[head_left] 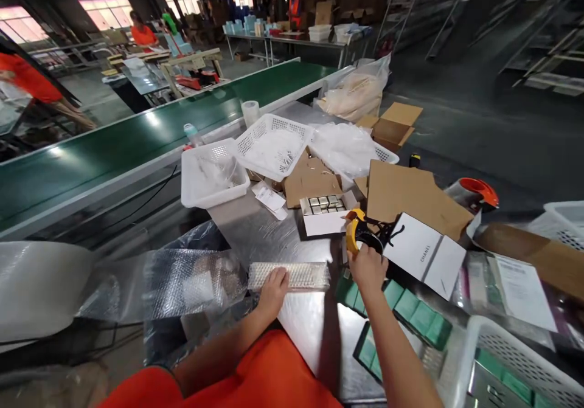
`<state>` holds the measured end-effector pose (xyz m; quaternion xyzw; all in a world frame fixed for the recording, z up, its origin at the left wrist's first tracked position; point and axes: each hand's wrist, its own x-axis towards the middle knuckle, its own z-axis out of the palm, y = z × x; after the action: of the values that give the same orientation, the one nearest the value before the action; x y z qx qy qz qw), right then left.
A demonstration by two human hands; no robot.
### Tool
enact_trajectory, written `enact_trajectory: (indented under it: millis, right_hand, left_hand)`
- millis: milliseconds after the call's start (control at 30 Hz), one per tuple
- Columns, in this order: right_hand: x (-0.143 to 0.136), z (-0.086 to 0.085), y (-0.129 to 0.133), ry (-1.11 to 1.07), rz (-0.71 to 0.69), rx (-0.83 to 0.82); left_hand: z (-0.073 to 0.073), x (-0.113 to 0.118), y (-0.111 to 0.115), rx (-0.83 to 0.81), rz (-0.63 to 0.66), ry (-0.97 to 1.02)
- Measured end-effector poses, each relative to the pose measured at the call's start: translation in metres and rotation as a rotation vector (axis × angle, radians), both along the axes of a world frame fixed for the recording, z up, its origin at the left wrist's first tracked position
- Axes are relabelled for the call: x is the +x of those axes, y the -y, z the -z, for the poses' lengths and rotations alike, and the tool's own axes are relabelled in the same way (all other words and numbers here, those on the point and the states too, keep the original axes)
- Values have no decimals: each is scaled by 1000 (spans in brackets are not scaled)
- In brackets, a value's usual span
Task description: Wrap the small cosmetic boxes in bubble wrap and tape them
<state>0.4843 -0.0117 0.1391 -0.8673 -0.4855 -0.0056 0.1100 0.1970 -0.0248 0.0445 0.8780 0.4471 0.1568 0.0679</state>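
Note:
A long, narrow bubble-wrapped package (305, 275) lies on the metal table in front of me. My left hand (274, 289) grips its left part from above, fingers curled over the wrap. Farther right, my right hand (368, 267) is closed around a yellow and black tape dispenser (353, 231), raised near the package's right end. Just behind the dispenser stands an open white box (322, 224) holding small silvery square pieces. Below my right hand and forearm are rows of green packs (417, 311), partly hidden by the arm.
Bubble wrap (191, 283) spreads off the table's left edge. White baskets (214, 177) and flattened cardboard (406, 195) fill the back. A white CHANEL box (426, 253) lies to the right, with a white basket (479, 341) nearer. Beyond runs a green conveyor (182, 119).

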Motion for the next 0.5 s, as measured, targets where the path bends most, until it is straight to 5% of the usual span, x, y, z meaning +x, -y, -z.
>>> enact_trajectory:
  millis: [133,267,400,500]
  right_hand:
    - [1,5,-2,11,-32,-15]
    - [-18,0,48,-292,-23,233]
    - [-86,-6,114,-979,139,375]
    - [-149,-4,126,-1267,292,429]
  left_hand:
    - [2,-18,11,174,53,-100]
    - [-6,-29,7,56,129,-140]
    - [-1,-41,3,69,230,-12]
    - [4,-49,1,80,278,45]
